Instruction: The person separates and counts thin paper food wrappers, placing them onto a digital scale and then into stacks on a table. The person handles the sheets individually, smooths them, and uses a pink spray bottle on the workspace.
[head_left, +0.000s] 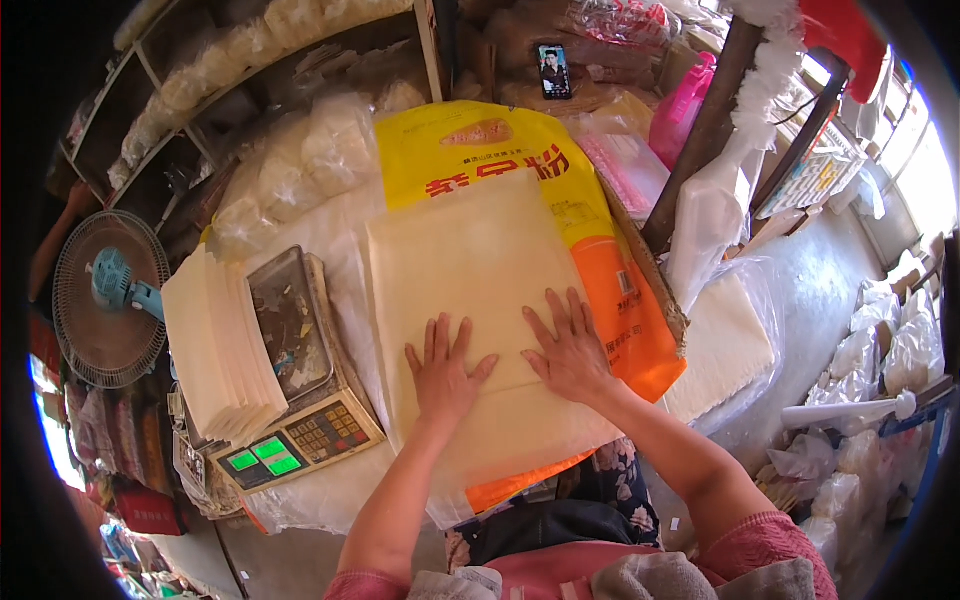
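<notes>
A large pale cream sheet (470, 260), thin and slightly see-through, lies flat before me, perhaps with more sheets under it. On its near half my left hand (445, 372) rests flat, fingers spread. My right hand (568, 350) presses flat beside it, fingers also apart. Neither hand grips anything. Beneath the sheet spreads a yellow and orange printed sack (610, 250). To the left stands a digital scale (315, 430) with lit green displays and a metal pan (292, 320). A stack of folded cream sheets (215, 345) leans over the scale's left side.
A fan (112, 290) stands at the far left. Bagged pale goods (310, 160) lie behind the scale. At the back are a phone (553, 72) and a pink plastic jug (683, 110). A dark post (700, 130) rises at right, near a wrapped cream stack (725, 345).
</notes>
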